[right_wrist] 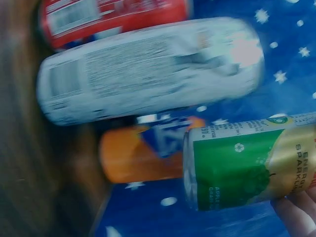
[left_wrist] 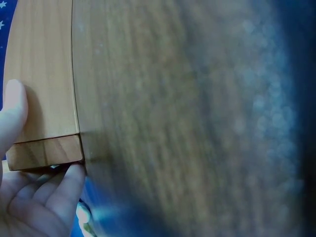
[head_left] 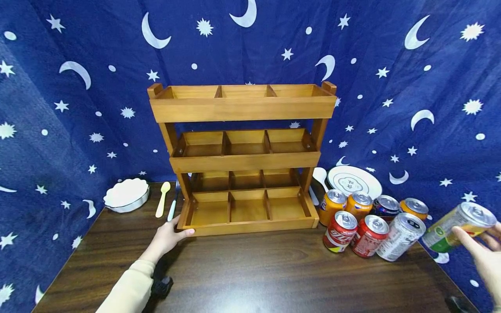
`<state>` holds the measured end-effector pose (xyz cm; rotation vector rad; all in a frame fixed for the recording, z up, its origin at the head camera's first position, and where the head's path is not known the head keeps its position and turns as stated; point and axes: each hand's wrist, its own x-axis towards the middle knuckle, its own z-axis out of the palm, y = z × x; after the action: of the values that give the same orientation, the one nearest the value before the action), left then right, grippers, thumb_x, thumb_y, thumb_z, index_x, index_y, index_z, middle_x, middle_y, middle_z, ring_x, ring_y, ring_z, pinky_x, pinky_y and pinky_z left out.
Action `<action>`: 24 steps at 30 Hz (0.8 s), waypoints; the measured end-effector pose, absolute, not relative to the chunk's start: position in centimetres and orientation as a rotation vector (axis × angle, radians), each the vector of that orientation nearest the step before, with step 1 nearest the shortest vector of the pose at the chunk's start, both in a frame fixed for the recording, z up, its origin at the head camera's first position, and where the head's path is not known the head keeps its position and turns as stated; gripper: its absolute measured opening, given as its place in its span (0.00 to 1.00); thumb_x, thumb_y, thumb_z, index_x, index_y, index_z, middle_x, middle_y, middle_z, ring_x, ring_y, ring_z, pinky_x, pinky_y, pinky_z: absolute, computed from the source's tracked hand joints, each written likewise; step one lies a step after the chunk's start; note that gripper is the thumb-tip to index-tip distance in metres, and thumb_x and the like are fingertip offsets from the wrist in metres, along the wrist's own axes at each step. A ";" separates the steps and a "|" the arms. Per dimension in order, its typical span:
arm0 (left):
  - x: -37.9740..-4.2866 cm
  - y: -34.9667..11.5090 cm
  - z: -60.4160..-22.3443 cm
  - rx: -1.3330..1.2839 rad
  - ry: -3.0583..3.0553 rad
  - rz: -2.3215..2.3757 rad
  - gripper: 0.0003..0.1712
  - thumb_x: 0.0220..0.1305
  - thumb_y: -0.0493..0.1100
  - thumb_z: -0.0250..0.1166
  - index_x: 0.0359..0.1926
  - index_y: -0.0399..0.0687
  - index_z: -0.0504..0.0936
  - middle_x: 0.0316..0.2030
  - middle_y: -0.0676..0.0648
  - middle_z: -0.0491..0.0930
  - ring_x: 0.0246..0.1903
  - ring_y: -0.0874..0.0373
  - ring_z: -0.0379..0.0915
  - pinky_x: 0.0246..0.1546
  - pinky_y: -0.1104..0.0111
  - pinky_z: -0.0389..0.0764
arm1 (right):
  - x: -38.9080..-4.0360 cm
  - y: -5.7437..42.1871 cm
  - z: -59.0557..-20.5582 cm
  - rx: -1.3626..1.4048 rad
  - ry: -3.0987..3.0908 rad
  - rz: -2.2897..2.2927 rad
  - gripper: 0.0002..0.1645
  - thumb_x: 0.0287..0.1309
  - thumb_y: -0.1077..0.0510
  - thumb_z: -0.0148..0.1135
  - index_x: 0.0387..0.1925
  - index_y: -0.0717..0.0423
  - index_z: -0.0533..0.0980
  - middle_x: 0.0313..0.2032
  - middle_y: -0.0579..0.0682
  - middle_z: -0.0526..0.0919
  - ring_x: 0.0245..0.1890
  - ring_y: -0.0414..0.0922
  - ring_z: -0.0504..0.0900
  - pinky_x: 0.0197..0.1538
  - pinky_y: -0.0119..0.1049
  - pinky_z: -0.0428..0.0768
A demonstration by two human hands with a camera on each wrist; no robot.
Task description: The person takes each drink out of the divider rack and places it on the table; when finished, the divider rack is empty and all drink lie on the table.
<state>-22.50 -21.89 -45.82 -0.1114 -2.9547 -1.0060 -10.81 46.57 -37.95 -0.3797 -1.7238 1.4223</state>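
Note:
A wooden tiered rack point(head_left: 242, 163) with divided compartments stands on the table. My left hand point(head_left: 168, 238) grips its front left bottom corner. In the left wrist view the thumb point(left_wrist: 15, 111) lies along the front board point(left_wrist: 47, 69), with the fingers point(left_wrist: 49, 197) around the end. Over at the far right, my right hand point(head_left: 483, 252) holds a green and gold drink can point(head_left: 458, 226), tilted and raised beside the other cans. The right wrist view shows its printed side, the held can point(right_wrist: 237, 170) overlapping an orange can point(right_wrist: 133, 155) behind.
Red cans point(head_left: 339, 232), a tall white can point(head_left: 401, 237) and several orange and dark cans stand right of the rack, before a white plate point(head_left: 354, 180) and spoon point(head_left: 320, 176). At left lie a scalloped dish point(head_left: 127, 195), yellow spoon point(head_left: 162, 200) and fork point(head_left: 172, 208). A starry blue cloth hangs behind.

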 end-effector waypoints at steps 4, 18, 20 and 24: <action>-22.5 -21.9 -45.7 -0.107 -2.969 -0.997 0.47 0.48 0.62 0.62 0.61 0.35 0.60 0.47 0.31 0.74 0.48 0.36 0.69 0.46 0.48 0.68 | -10.6 45.9 -39.1 -0.458 -1.798 1.476 0.31 0.38 0.77 0.60 0.41 0.43 0.69 0.32 0.29 0.75 0.28 0.20 0.75 0.28 0.11 0.70; -22.6 -21.7 -45.7 -0.094 -2.993 -1.032 0.49 0.47 0.64 0.61 0.62 0.36 0.59 0.50 0.31 0.72 0.50 0.37 0.68 0.47 0.48 0.68 | -10.5 46.7 -42.9 -0.615 -2.203 1.179 0.32 0.40 0.58 0.69 0.45 0.31 0.63 0.26 0.12 0.63 0.23 0.08 0.65 0.23 0.09 0.65; -22.7 -21.8 -45.8 -0.100 -2.990 -1.027 0.49 0.47 0.63 0.61 0.62 0.35 0.59 0.49 0.31 0.72 0.50 0.37 0.68 0.47 0.49 0.68 | -10.7 46.9 -43.3 -0.586 -2.216 1.157 0.33 0.41 0.58 0.69 0.46 0.31 0.63 0.27 0.13 0.63 0.24 0.08 0.64 0.24 0.09 0.65; -22.8 -21.9 -45.8 -0.098 -2.982 -1.028 0.49 0.47 0.63 0.62 0.62 0.35 0.59 0.49 0.31 0.72 0.49 0.37 0.68 0.46 0.49 0.68 | -11.2 47.3 -44.2 -0.551 -2.219 1.123 0.36 0.40 0.57 0.69 0.51 0.34 0.64 0.31 0.16 0.64 0.25 0.08 0.64 0.25 0.08 0.65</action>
<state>-22.82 -21.94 -45.83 -0.0976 -2.9816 -1.0281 -11.25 47.30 -44.20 -0.5508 -2.2190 1.1227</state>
